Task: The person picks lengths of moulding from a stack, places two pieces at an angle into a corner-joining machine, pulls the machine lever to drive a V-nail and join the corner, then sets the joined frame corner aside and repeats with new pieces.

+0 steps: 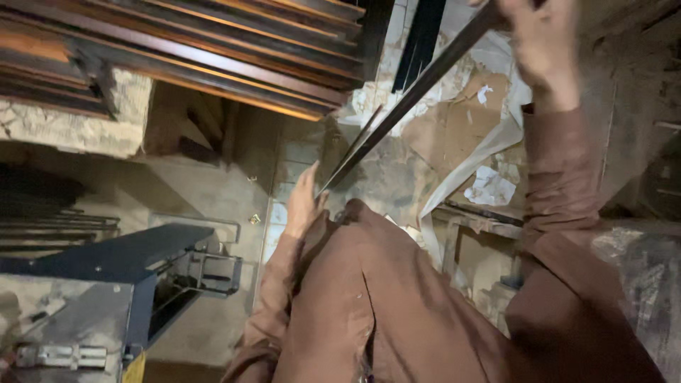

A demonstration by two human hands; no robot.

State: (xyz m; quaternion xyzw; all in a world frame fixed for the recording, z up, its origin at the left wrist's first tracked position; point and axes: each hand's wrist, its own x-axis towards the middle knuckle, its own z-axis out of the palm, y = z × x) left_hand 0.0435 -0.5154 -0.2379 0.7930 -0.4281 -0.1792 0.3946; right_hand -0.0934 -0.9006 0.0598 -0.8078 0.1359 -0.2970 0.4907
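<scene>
Clearly one long dark strip (418, 89) is carried between two hands: the left hand (303, 202) lies open against its near end, the right hand (543, 42) is closed around its far part. Both ends are best kept level. Beyond, one blue machine (120, 259) and one stack of mouldings (213, 50) are seen.

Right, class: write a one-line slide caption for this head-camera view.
Person in brown sleeves holds a long dark strip, right hand gripping high, left hand steadying its lower end.
</scene>
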